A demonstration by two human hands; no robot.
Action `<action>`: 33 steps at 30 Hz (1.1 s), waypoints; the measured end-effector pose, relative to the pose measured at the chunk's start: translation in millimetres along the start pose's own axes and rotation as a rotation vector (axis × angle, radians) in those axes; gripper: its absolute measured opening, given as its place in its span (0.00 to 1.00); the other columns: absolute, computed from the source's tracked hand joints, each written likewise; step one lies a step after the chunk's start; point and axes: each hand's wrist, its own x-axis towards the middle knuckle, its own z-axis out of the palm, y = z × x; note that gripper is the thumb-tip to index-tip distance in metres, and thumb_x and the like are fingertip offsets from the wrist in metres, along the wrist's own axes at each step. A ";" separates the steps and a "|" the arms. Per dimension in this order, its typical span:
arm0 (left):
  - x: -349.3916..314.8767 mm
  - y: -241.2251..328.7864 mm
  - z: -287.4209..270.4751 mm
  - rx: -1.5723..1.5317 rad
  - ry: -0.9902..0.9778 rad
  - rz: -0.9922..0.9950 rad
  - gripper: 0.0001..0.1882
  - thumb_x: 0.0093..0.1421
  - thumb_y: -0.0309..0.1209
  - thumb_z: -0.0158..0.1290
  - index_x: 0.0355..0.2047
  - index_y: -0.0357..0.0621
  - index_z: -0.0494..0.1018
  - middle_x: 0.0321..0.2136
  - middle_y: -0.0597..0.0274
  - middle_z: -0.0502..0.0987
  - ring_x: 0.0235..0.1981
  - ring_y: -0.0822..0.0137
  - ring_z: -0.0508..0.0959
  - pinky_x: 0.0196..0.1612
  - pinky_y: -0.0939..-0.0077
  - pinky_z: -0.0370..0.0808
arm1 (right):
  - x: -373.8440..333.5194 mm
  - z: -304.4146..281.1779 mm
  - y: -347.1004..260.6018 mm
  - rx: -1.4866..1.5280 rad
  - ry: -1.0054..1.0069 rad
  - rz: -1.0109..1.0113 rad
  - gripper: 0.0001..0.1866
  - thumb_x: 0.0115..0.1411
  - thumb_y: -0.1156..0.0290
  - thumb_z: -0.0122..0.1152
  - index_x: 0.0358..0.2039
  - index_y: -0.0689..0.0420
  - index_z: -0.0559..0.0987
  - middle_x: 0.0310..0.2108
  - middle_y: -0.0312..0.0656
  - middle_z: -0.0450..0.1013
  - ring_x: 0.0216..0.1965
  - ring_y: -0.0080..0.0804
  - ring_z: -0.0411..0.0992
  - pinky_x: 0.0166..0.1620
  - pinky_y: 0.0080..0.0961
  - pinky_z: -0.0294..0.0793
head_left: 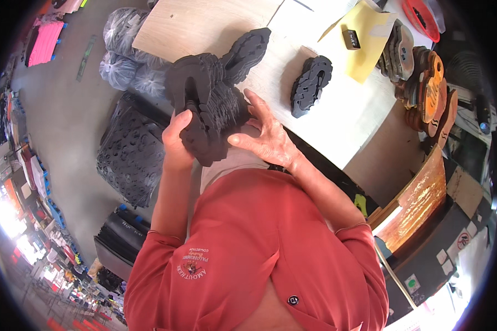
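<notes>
A thick stack of black sole-shaped cutouts (204, 105) is held over the near edge of the table, tilted, with its layered edges facing right. My left hand (178, 142) is closed on the stack's left side, the thumb lying on the top piece. To its right, my right hand (271, 139) is open, fingers and thumb spread beside the layered edges; whether a fingertip touches them I cannot tell. Just behind the held stack, another pile of black soles (248, 54) lies on the table. A smaller black sole stack (310, 85) sits further right.
The pale table (348, 129) bears a yellow sheet (373, 41) with a small dark block (351, 39). Brown and orange sole-shaped pieces (433, 88) are piled at the right. Perforated black sheets (130, 154) and clear plastic bags (119, 69) stand on the left floor.
</notes>
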 end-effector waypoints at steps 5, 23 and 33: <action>7.9 28.3 -12.7 0.185 0.113 0.039 0.38 0.63 0.40 0.56 0.69 0.33 0.64 0.59 0.47 0.77 0.58 0.56 0.79 0.62 0.62 0.75 | 9.8 10.5 2.1 0.183 -0.034 0.097 0.64 0.58 0.40 0.77 0.76 0.72 0.53 0.72 0.65 0.61 0.73 0.54 0.63 0.73 0.42 0.64; 267.1 71.1 -54.5 0.568 -0.355 -0.547 0.33 0.64 0.36 0.64 0.67 0.37 0.70 0.49 0.58 0.83 0.45 0.67 0.85 0.49 0.67 0.85 | 141.9 -4.5 80.9 0.220 0.773 0.220 0.48 0.72 0.43 0.61 0.76 0.69 0.59 0.72 0.58 0.66 0.72 0.45 0.66 0.72 0.37 0.64; 261.0 59.8 -45.9 0.900 -0.265 -0.333 0.37 0.69 0.47 0.63 0.69 0.36 0.68 0.61 0.56 0.77 0.59 0.67 0.77 0.63 0.72 0.73 | 154.3 7.2 90.0 0.209 0.814 0.205 0.45 0.73 0.40 0.53 0.73 0.68 0.65 0.65 0.59 0.73 0.65 0.45 0.72 0.69 0.34 0.67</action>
